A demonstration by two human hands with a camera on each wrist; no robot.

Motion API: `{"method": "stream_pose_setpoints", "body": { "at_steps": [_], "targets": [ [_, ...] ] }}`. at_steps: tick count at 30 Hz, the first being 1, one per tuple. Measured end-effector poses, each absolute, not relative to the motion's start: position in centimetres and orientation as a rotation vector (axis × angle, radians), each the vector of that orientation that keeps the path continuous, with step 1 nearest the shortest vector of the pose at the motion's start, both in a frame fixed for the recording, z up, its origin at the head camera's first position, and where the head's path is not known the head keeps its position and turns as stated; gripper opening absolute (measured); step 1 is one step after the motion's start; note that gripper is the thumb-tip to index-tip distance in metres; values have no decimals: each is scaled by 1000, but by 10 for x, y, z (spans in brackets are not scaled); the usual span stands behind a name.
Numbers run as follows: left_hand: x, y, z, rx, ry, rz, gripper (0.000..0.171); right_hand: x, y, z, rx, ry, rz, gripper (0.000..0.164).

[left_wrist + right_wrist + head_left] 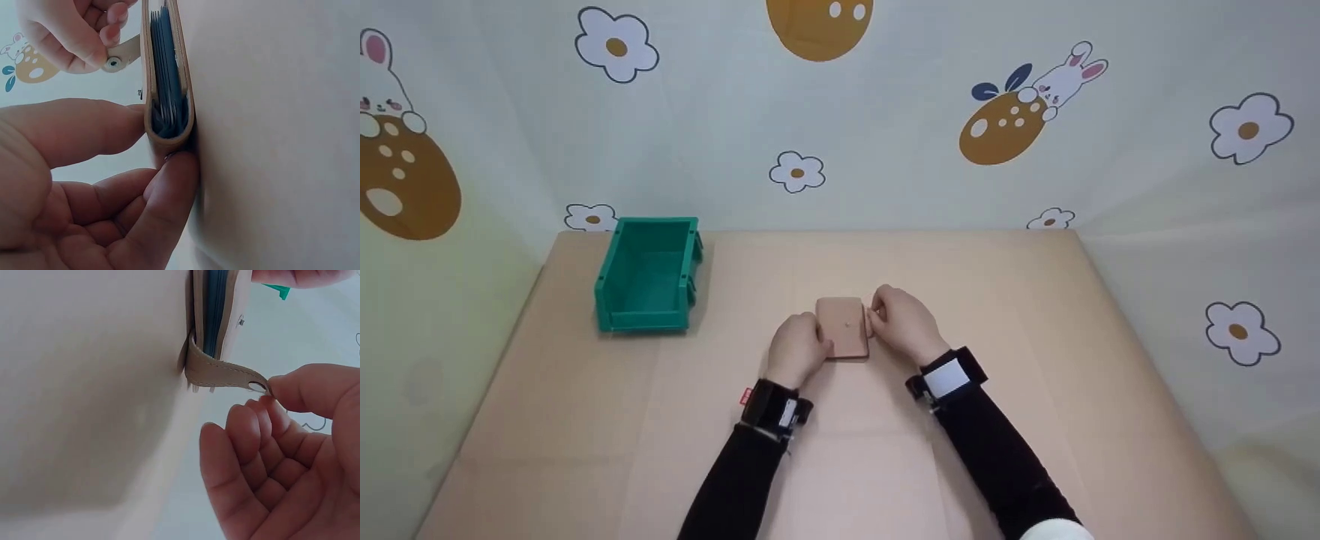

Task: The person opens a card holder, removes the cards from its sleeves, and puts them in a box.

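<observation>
A tan card holder [840, 337] lies on the table, its cover upward. Dark blue card sleeves [167, 73] are stacked inside it, seen edge-on in the left wrist view. My left hand [797, 351] pinches the folded spine side, thumb on the cover and a fingertip against the spine. At the opposite side, my right hand [907, 322] holds the end of the closure strap [219, 374] between thumb and finger. The strap is unfastened, curving away from the cover with its metal snap [257, 387] showing. A small snap stud [241, 320] sits on the cover.
An open-topped green plastic bin [645, 319] stands at the back left of the beige table [975, 262]. A pale curtain [885, 112] printed with flowers and rabbits hangs behind and along both sides.
</observation>
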State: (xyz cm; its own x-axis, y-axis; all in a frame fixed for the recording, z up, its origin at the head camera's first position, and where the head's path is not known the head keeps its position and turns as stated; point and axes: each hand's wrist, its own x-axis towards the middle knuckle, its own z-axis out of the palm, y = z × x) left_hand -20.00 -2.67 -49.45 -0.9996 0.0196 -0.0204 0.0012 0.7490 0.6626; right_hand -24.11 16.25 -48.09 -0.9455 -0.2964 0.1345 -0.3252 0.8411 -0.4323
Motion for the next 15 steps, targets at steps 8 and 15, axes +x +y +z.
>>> {"method": "stream_pose_setpoints", "body": {
  "at_steps": [8, 15],
  "targets": [
    [-200, -26, -494, -5, 2913, 1102, 15, -241, 175, -483, 580, -2851, 684, 9],
    [-200, -26, -493, -13, 2899, 1109, 14, -240, 183, -486, 553, -2900, 586, 6]
  ]
}}
